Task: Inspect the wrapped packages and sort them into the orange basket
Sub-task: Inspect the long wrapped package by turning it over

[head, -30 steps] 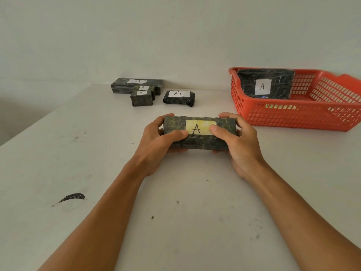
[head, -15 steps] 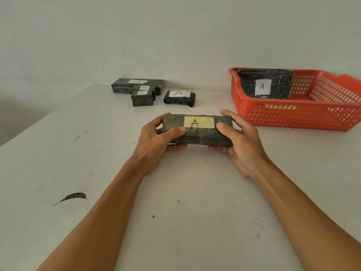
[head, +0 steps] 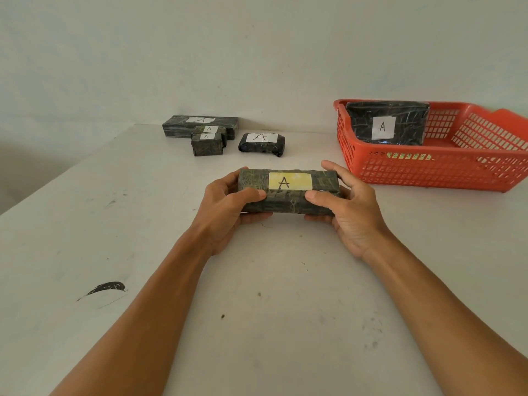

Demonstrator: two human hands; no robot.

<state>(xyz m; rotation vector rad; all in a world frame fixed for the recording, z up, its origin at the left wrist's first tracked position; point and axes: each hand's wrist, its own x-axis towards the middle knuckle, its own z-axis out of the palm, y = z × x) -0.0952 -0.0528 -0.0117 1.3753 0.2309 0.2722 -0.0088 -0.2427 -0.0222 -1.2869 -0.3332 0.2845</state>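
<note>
Hands (head: 225, 207) (head: 347, 208) grip crinkled, dark-wrapped rectangular package (head: 288, 192) near latticed orange basket (head: 434, 172).

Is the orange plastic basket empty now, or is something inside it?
Not empty: one dark wrapped package with a white "A" label leans against the back wall of the orange plastic basket.

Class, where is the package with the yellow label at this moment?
In the head view, the yellow-labelled package sits mid-table, gripped at its ends by the left hand and right hand, just left of the orange basket.
</note>
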